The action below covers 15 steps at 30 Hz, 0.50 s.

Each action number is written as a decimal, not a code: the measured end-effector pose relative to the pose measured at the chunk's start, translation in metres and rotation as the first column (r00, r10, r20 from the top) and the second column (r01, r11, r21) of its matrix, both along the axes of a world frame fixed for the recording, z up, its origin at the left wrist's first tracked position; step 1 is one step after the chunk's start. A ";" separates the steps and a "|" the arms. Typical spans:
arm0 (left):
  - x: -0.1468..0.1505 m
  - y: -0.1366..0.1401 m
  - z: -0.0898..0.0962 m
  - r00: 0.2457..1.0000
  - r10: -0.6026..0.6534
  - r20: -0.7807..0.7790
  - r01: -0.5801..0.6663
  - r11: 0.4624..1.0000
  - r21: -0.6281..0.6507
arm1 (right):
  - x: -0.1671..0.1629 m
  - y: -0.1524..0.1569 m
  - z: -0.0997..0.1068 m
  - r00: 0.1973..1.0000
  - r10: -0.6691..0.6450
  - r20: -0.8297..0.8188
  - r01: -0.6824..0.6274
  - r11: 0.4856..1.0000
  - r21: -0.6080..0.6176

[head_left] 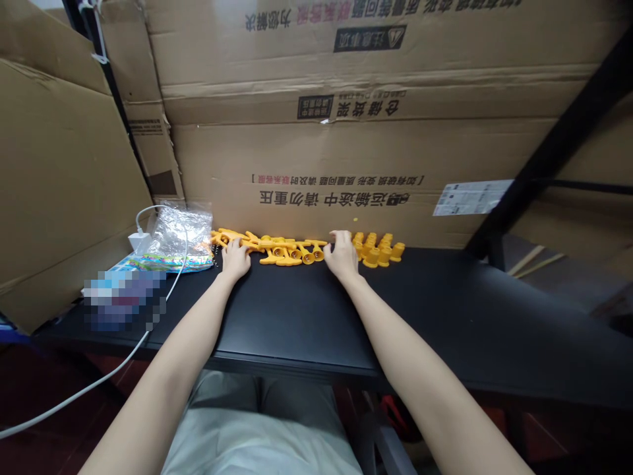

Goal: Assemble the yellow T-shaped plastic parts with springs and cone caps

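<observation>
My left hand (236, 260) rests at the left part of a row of yellow plastic parts, its fingers reaching over some flat, branched yellow pieces (232, 235). Between my two hands lie several yellow trumpet-shaped pieces (307, 257) with their wide mouths toward me. At the right end of that row is my right hand (342, 256), thumb and fingers apart and curved, close to or touching the last piece. Just right of it, several yellow cup-like pieces (378, 254) stand grouped together. Contact under the fingertips is partly hidden.
A clear plastic bag (180, 231) and a white charger plug (139, 241) with a cable lie on the left of the black table (297, 316). A cardboard sheet (316, 145) stands behind. A black metal post (548, 145) slants at the right.
</observation>
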<state>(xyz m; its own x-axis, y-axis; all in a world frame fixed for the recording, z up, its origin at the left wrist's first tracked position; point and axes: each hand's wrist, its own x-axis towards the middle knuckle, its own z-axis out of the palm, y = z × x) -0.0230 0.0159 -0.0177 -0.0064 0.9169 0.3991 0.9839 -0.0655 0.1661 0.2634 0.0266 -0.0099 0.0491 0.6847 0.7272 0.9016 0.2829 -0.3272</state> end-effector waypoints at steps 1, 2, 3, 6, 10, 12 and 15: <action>0.001 0.000 -0.001 1.000 0.017 0.003 -0.017 1.000 -0.011 | -0.006 -0.002 0.000 0.999 0.040 0.032 -0.040 0.999 -0.003; 0.001 0.001 -0.002 1.000 0.031 0.006 -0.030 0.999 -0.028 | -0.011 -0.003 0.000 0.995 0.079 0.066 -0.078 0.997 -0.008; 0.001 0.001 -0.003 0.999 0.038 0.009 -0.038 0.998 -0.049 | -0.017 -0.005 -0.001 0.988 0.117 0.102 -0.116 0.993 -0.016; 0.001 0.002 -0.005 0.999 0.035 0.008 -0.034 0.993 -0.114 | -0.032 -0.010 -0.001 0.954 0.219 0.204 -0.213 0.976 -0.054; 0.001 0.004 -0.005 0.999 0.042 0.001 -0.042 0.988 -0.146 | -0.053 -0.014 0.001 0.917 0.285 0.280 -0.261 0.958 -0.121; 0.001 0.006 -0.006 0.999 0.049 -0.006 -0.049 0.987 -0.156 | -0.065 -0.015 0.005 0.906 0.297 0.302 -0.254 0.952 -0.174; 0.002 0.007 -0.006 0.998 0.054 -0.012 -0.055 0.985 -0.164 | -0.085 -0.014 0.012 0.879 0.327 0.346 -0.251 0.936 -0.249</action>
